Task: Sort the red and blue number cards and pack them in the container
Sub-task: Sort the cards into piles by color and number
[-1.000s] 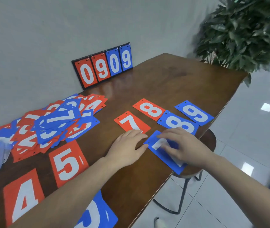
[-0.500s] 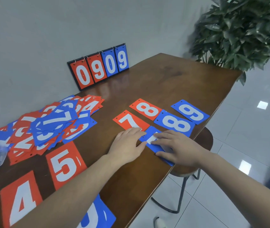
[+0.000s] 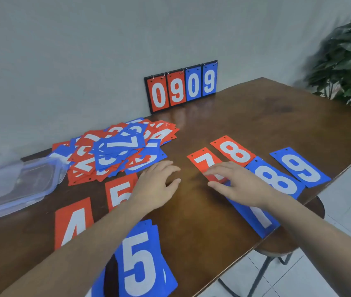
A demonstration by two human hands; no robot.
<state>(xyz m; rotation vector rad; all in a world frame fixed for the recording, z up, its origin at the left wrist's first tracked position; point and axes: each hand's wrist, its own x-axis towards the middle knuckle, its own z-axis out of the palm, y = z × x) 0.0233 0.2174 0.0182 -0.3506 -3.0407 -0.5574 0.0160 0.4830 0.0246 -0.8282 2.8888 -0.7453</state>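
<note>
Both hands lie flat with straight fingers on the wooden table (image 3: 266,116): the left hand (image 3: 157,187) beside the mixed card pile (image 3: 116,151), the right hand (image 3: 243,185) over the blue 7 card (image 3: 258,217), fingertips on the red 7 card (image 3: 204,161). The clear plastic container (image 3: 18,185) sits far left.

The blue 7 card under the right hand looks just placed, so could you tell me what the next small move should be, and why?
Probably reach the left hand to the mixed pile for another card. The blue 7 card already lies flat below the red 7 card, beside the blue 8 card, and the left hand is open, holding nothing, right next to the pile, where many cards remain unsorted.
</note>
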